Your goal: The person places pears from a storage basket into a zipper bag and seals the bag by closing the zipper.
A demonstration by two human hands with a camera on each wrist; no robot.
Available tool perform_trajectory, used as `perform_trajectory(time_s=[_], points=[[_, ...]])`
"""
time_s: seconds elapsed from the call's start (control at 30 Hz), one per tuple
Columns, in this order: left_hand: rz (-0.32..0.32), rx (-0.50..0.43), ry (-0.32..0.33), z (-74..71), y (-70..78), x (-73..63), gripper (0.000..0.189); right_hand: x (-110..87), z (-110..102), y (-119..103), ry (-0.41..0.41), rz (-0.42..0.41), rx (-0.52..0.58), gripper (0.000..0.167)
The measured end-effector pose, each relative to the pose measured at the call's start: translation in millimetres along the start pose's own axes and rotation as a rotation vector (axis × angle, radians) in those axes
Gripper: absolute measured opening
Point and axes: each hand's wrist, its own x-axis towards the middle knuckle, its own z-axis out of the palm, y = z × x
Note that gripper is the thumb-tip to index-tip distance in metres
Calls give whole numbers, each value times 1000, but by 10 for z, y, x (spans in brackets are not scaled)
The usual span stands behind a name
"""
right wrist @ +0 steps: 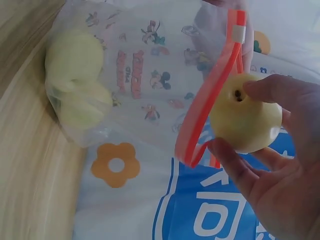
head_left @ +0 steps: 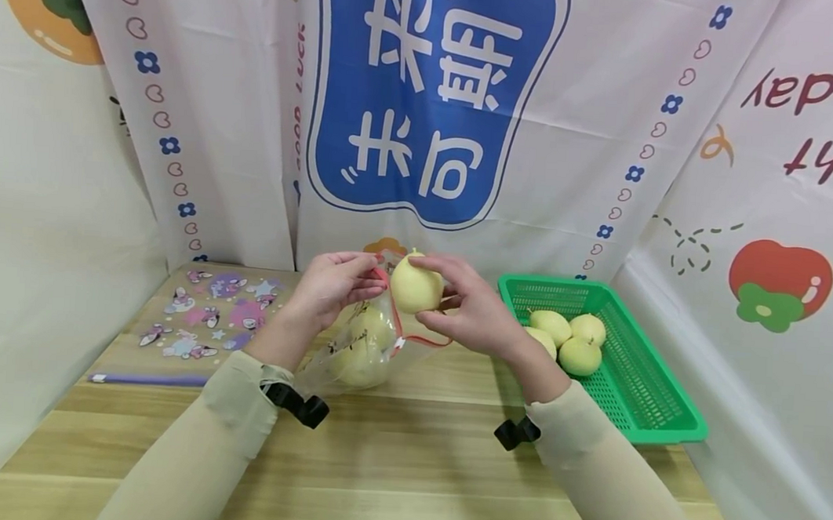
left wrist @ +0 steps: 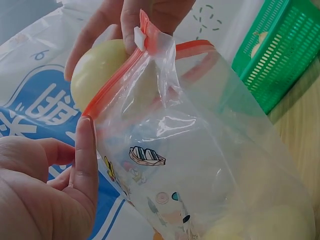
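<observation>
My right hand (head_left: 480, 310) holds a pale yellow pear (head_left: 415, 287), stem up in the head view, with thumb and fingers around it. The pear is at the mouth of a clear printed zip bag (left wrist: 190, 145) with a red zip strip and a white slider. My left hand (head_left: 326, 287) pinches the bag's red edge (head_left: 382, 275) between thumb and fingers. Low in the bag lie two pears (right wrist: 75, 55), seen through the plastic. In the right wrist view the held pear (right wrist: 247, 115) partly passes behind the red strip.
To the right stands a green perforated basket (head_left: 653, 382) with several pears (head_left: 581, 355). A flat printed bag (head_left: 205, 312) with a purple zip strip lies at the left on the wooden table (head_left: 406, 464). White printed cloth (head_left: 596, 73) hangs behind and at both sides.
</observation>
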Motion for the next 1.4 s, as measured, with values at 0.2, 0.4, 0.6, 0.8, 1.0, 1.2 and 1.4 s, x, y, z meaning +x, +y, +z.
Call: perform_trajectory(time_s=[0.2,0.4,0.6,0.8,1.0,1.2,1.4], points=[[-3,-2,1,5,-1,-2,37,30,24,-54,-65,7,-271,70],[-3,-19,-8,33,2,-5,37,160,18,-80,-331,113,-372,74],[-4,-19,-13,79,6,-13,35,367,84,-31,-496,222,-346,80],[4,-29,-6,77,16,-9,36,517,220,81,-500,235,-443,77],[15,-18,-5,92,17,12,35,555,271,213,-473,242,-477,70],[20,1,-1,114,22,10,36,542,228,283,-418,220,-430,70],[10,-4,-1,120,14,3,37,463,117,279,-380,245,-318,56]])
